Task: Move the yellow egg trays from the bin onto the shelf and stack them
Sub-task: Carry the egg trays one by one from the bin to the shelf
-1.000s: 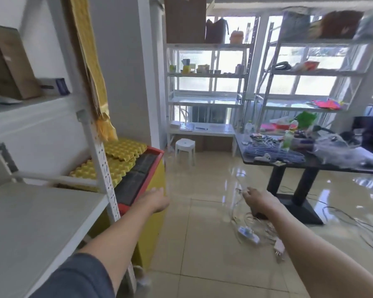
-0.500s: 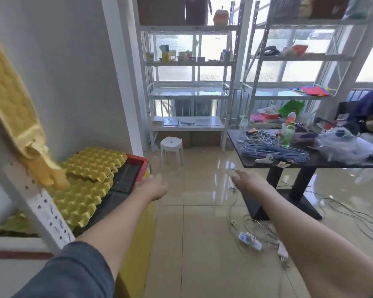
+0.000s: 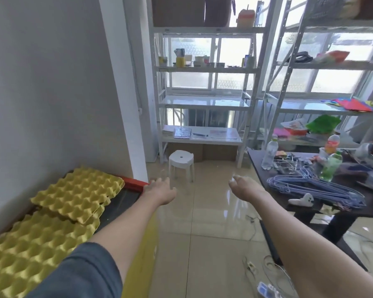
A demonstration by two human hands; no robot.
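Yellow egg trays lie in a yellow bin with a red rim (image 3: 132,183) at the lower left, against the wall. One small stack of trays (image 3: 78,192) sits at the far end, and a larger stack (image 3: 32,244) lies nearer to me. My left hand (image 3: 159,191) hovers over the bin's right far corner, fingers spread, holding nothing. My right hand (image 3: 244,187) reaches out over the floor, apart from the bin, fingers loosely extended and empty. The shelf that stood at my left is out of view.
A white stool (image 3: 181,163) stands ahead on the tiled floor. A dark table (image 3: 306,209) at the right carries wire hangers (image 3: 317,186) and bottles. White metal racks (image 3: 205,100) line the window. Cables and a power strip (image 3: 267,290) lie on the floor.
The view has swung right and down: the near shelf post and the leaning tray have left the frame, and the trays in the bin show more fully. Both hands stay stretched forward, empty.
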